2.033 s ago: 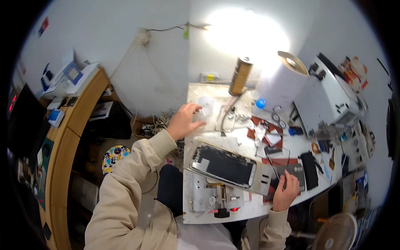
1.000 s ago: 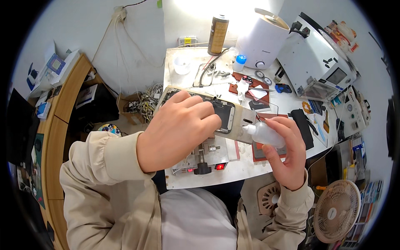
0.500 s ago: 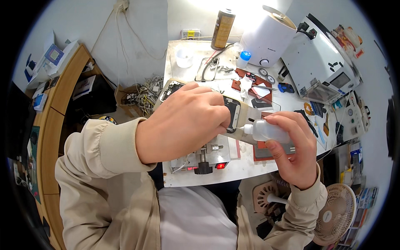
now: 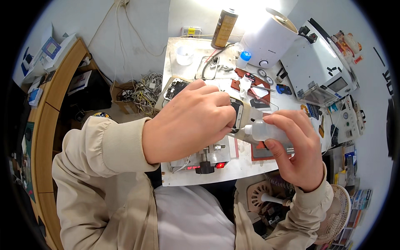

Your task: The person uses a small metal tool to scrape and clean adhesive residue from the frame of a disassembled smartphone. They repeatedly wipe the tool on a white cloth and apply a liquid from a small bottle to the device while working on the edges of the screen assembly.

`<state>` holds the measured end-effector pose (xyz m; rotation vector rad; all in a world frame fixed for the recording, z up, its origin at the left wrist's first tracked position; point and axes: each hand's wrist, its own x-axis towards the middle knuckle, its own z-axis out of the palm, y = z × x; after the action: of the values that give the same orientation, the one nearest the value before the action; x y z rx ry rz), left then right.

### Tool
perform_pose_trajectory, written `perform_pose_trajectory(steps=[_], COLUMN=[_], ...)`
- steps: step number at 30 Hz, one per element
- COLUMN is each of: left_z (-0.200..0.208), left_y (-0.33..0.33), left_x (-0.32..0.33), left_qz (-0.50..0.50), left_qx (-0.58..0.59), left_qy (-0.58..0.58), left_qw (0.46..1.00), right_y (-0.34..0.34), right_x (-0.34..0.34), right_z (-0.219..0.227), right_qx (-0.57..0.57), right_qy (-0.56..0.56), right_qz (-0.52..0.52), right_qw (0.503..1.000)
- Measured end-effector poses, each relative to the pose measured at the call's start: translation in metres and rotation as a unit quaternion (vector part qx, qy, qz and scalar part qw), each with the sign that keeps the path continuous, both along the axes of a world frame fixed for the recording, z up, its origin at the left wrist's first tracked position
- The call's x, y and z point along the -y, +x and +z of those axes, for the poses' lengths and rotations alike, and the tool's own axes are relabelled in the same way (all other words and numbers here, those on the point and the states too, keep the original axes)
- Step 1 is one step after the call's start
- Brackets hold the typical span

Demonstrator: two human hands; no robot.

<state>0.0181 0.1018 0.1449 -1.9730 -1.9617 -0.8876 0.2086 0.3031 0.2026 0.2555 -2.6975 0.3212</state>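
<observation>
At the near edge of the white surface (image 4: pixel 243 168), a metal fixture (image 4: pixel 216 157) with a black knob (image 4: pixel 205 168) stands before the person's torso, a strip of white showing between knob and rim. Above it the left hand (image 4: pixel 189 123), fingers curled into a pinch, covers the middle of an opened phone (image 4: pixel 176 88) lying on a pale plate (image 4: pixel 251 113); whether the fingertips grip anything cannot be told. The right hand (image 4: pixel 298 146), partly open, encircles a translucent bottle (image 4: pixel 266 131), held sideways, nozzle toward the left fingertips. Tangled cables (image 4: pixel 148 92) lie beyond the left edge. Behind the phone stands a white cup (image 4: pixel 184 55); to its right, a red-brown mat (image 4: pixel 235 85) carries small parts. Farther back, a tall can (image 4: pixel 225 29), a white cylindrical appliance (image 4: pixel 266 39) and a boxy machine (image 4: pixel 312 62) bound the working room.
</observation>
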Motion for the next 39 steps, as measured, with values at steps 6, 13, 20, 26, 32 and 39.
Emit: perform_pose_trajectory(steps=[6, 13, 20, 26, 32, 39], left_z=[-0.001, -0.005, -0.002, -0.005, -0.006, 0.001], left_y=[0.001, -0.001, 0.001, -0.001, -0.002, 0.004], left_x=[-0.001, -0.002, -0.002, -0.004, 0.002, -0.002], left_qz=[0.005, -0.001, 0.014, -0.004, 0.011, 0.013], left_qx=[-0.012, -0.019, -0.032, -0.029, -0.025, -0.081], left_qy=[0.009, 0.023, 0.031, 0.034, 0.016, -0.021], left_qw=[1.000, 1.000, 0.999, 0.999, 1.000, 0.996], right_y=[-0.010, -0.025, -0.032, -0.032, -0.021, 0.057], right_x=[0.020, 0.041, 0.054, 0.058, 0.032, -0.095], right_z=[0.024, 0.036, 0.038, 0.039, 0.047, -0.047], right_qx=[0.024, 0.050, 0.041, 0.043, 0.058, -0.128], right_qy=[0.081, 0.177, 0.228, 0.235, 0.159, -0.454], right_qz=[0.018, 0.015, 0.028, 0.019, -0.001, -0.113], right_qw=[0.996, 0.983, 0.973, 0.971, 0.986, 0.875])
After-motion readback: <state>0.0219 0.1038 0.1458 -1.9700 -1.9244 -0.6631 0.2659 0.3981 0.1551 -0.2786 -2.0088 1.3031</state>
